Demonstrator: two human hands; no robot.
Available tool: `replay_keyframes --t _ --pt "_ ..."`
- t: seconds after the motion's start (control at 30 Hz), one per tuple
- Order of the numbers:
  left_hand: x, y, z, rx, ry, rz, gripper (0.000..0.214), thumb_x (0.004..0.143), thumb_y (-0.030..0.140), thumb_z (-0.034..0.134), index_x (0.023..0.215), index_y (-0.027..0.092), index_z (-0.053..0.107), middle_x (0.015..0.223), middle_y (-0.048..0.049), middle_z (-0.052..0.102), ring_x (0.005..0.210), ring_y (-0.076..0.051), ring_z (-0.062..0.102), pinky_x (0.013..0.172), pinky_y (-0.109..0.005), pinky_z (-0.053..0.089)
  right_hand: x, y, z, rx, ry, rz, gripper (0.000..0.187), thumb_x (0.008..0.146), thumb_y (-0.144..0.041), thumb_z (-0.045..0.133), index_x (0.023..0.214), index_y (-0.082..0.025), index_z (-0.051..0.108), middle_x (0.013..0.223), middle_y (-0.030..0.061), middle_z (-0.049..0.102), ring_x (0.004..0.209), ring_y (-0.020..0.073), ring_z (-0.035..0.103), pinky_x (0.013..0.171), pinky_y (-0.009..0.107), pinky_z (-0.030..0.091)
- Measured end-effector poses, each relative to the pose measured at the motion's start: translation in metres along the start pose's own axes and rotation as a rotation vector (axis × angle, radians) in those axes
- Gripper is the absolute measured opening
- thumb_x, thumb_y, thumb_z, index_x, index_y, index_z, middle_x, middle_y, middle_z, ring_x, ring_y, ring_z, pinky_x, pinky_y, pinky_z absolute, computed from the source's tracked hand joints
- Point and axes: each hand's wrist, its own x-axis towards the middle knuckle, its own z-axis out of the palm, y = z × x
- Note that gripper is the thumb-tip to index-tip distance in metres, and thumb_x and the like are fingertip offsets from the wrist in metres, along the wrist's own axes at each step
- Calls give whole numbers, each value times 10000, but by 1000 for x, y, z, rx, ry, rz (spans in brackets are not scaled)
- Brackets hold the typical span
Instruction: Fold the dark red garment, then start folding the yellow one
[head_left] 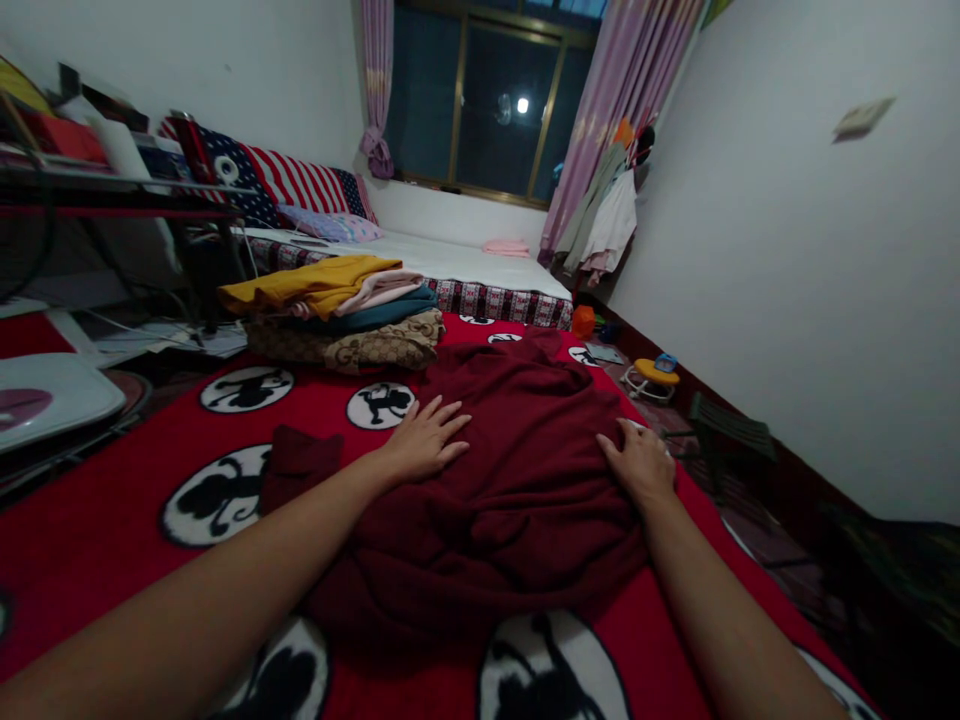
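Observation:
A maroon long-sleeved top lies spread and wrinkled across a red blanket patterned with black figures in white circles. One sleeve end pokes out beyond my left forearm. My left hand rests flat on the top's left side, fingers spread. At the right edge of the cloth is my right hand, its thumb apart from the fingers and touching the fabric; the far fingertips are partly hidden. Just beyond my left hand sits a pile of folded clothes, with a yellow garment uppermost and a brown patterned one at the bottom.
A cluttered desk stands at the left, with a white stool seat below it. Behind the blanket is a second bed under the window. Along the right wall are a yellow stool and a dark folding stool.

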Motion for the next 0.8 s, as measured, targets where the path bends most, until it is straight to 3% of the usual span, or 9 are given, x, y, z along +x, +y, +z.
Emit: replay_keyframes --t 0.3,0.4,0.5,0.63,0.8 --pt "-1 5 -1 -17 56 -28 509 943 499 424 1404 290 477 1542 -49 350 1423 -331 273 1130 -577 214 -2 -4 -8 -51 28 -88 502 924 -511 462 1337 -238 544 1141 154 612 1055 292 589 836 375 459" --pt "-3 10 -3 14 127 -155 502 926 504 455 1364 272 534 1530 -102 356 1384 -332 340 1105 -505 296 -4 -6 -10 -9 0 -106 454 940 -457 457 1332 -246 545 1147 129 632 1024 266 616 811 354 469" --pt "-6 17 -8 93 189 -289 497 909 519 470 1326 269 573 1410 -150 471 1270 -347 452 996 -479 403 -4 -8 -9 36 -9 -128 398 942 -403 458 1301 -269 568 1146 92 660 1010 253 632 800 346 475" --pt "-8 21 -12 166 209 -278 458 910 513 466 1271 274 614 1222 -146 569 1131 -331 508 886 -452 446 -5 -9 -10 95 25 -148 367 911 -353 485 1251 -276 602 1166 60 674 1044 243 630 827 339 476" --pt "-8 20 -12 179 207 -260 449 909 509 466 1259 270 616 1185 -135 576 1105 -325 498 864 -437 439 -6 -9 -15 92 24 -61 445 887 -450 492 1275 -253 581 1191 88 668 1062 273 632 854 375 480"
